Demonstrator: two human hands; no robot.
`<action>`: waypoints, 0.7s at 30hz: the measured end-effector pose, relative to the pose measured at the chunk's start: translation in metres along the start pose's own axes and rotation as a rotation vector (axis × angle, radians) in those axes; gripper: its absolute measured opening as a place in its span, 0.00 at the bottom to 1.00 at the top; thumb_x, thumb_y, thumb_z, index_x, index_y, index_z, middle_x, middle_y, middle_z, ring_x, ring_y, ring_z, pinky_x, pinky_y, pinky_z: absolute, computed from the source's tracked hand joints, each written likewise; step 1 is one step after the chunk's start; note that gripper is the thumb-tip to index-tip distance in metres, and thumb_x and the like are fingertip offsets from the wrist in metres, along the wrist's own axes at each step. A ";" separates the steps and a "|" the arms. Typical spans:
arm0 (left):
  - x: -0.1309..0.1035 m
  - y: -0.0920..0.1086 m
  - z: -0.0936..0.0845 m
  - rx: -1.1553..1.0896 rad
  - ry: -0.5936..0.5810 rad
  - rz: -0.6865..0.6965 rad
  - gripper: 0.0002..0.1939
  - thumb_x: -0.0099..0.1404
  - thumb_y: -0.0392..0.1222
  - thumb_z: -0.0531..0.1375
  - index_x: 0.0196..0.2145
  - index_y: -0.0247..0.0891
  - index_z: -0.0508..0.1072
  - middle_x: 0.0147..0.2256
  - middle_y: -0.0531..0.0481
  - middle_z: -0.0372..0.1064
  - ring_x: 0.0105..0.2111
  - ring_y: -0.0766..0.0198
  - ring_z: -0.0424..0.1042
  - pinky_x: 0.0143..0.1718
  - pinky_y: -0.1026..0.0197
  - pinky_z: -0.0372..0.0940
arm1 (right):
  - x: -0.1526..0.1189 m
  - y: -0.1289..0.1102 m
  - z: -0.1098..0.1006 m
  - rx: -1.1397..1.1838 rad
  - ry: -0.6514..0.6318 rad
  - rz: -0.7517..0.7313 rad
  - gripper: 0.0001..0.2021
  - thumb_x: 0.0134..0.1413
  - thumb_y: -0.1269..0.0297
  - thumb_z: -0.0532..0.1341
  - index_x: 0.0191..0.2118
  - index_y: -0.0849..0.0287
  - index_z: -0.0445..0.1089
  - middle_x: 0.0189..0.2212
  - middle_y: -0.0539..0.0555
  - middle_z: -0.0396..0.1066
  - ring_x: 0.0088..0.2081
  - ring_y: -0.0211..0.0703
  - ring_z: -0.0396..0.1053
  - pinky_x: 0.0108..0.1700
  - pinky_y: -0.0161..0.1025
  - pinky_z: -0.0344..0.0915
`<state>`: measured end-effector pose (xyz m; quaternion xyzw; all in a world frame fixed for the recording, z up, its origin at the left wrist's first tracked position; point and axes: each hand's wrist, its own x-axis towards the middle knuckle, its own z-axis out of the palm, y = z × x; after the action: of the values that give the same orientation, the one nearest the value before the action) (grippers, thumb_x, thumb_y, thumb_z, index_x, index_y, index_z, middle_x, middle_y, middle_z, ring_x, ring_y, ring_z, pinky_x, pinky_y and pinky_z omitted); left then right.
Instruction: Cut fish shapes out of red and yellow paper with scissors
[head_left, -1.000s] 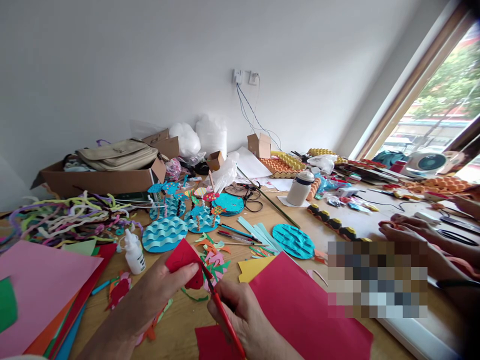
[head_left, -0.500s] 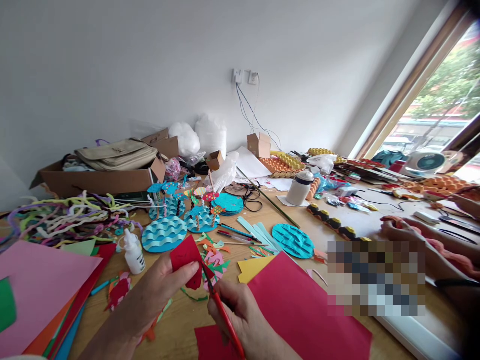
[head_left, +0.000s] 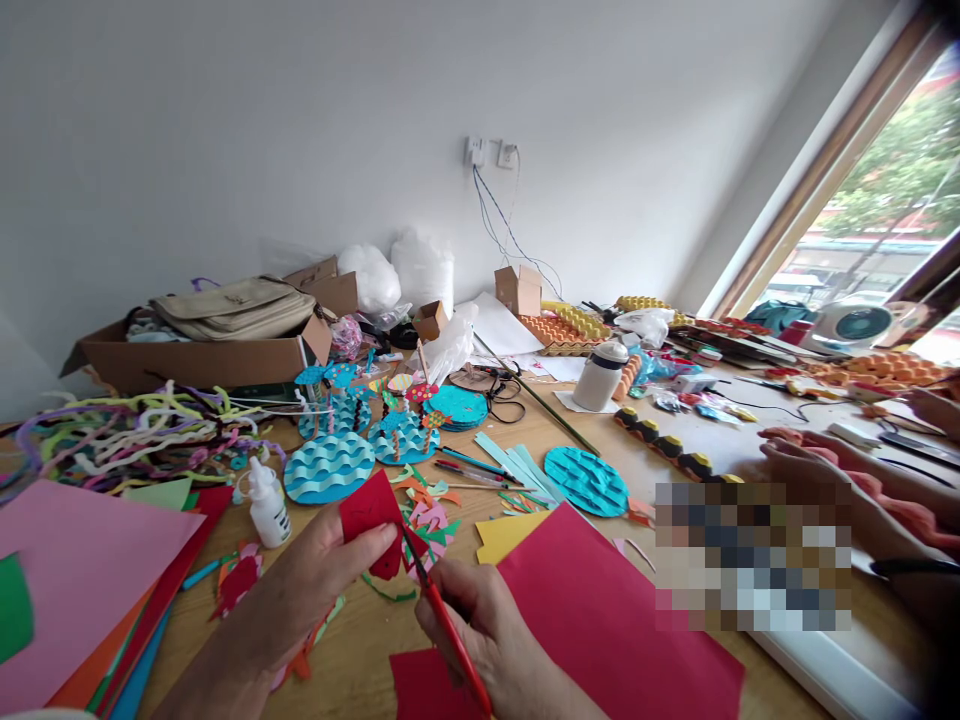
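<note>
A small piece of red paper [head_left: 369, 505] with faint drawn lines is pinched in my left hand [head_left: 341, 560]. My right hand [head_left: 480, 610] grips red-handled scissors [head_left: 452, 632], whose blades lie at the right edge of that paper. Below the scissors is another red paper piece [head_left: 420, 685], partly covered by my right hand. A large red sheet [head_left: 600, 620] lies to the right, over a yellow sheet [head_left: 506, 535]. Colourful paper scraps [head_left: 431, 515] are scattered just beyond the blades.
A white glue bottle [head_left: 268, 508] stands left of my hands, near stacked coloured paper [head_left: 90, 580]. Blue wavy discs [head_left: 330, 470], pens [head_left: 480, 470] and a white jar [head_left: 600, 378] lie beyond. At right, another person's hands [head_left: 802, 465] hold something pinkish-orange.
My hands, the paper and the scissors have hardly moved. The other person's hands at the right have shifted slightly.
</note>
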<state>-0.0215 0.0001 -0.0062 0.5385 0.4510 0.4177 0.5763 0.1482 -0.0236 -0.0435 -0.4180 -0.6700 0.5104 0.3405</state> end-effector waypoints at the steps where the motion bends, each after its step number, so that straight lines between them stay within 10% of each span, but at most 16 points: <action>1: 0.000 0.000 0.000 -0.003 -0.001 -0.003 0.08 0.58 0.43 0.58 0.24 0.40 0.71 0.25 0.56 0.68 0.29 0.64 0.64 0.34 0.64 0.60 | 0.000 0.000 0.000 0.000 0.001 -0.006 0.15 0.54 0.62 0.54 0.21 0.58 0.51 0.18 0.43 0.42 0.22 0.31 0.42 0.22 0.32 0.40; 21: 0.002 0.005 0.001 -0.013 -0.027 0.012 0.08 0.59 0.43 0.58 0.26 0.39 0.73 0.24 0.55 0.70 0.30 0.62 0.65 0.36 0.63 0.61 | 0.001 -0.003 0.000 0.019 -0.006 0.018 0.17 0.53 0.56 0.54 0.20 0.58 0.52 0.16 0.44 0.45 0.21 0.32 0.44 0.20 0.30 0.41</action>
<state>-0.0201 0.0022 -0.0010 0.5432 0.4371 0.4168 0.5832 0.1470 -0.0233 -0.0406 -0.4189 -0.6623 0.5212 0.3379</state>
